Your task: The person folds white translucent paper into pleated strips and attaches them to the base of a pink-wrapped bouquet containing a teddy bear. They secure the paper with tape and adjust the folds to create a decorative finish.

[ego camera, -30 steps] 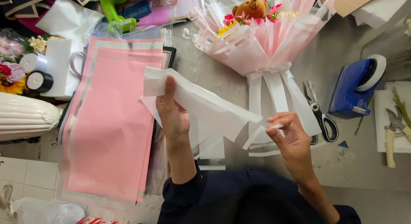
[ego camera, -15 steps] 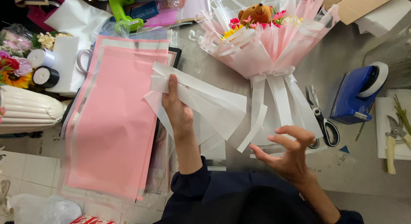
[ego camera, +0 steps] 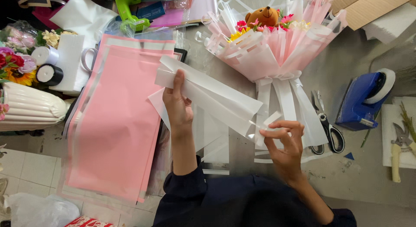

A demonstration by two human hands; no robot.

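Note:
My left hand point(ego camera: 177, 103) presses flat on the upper end of a folded white wrapping sheet point(ego camera: 216, 99) that fans across the grey table. My right hand point(ego camera: 284, 144) pinches the sheet's lower, gathered end between thumb and fingers. Just behind lies a pink-and-white wrapped bouquet point(ego camera: 264, 49) with a small brown teddy bear point(ego camera: 264, 15) and flowers on top. Its white ribbon tails hang down toward my right hand.
A stack of pink wrapping sheets point(ego camera: 117, 123) lies at left, with a white ribbed vase point(ego camera: 26, 110) and ribbon rolls point(ego camera: 45, 64) beyond. Black-handled scissors point(ego camera: 327, 125), a blue tape dispenser point(ego camera: 364, 99) and pruning shears point(ego camera: 396, 144) sit at right.
My right hand has shifted along the narrow end of the white sheet and closed into a pinch on it. My left hand keeps holding the wide end down.

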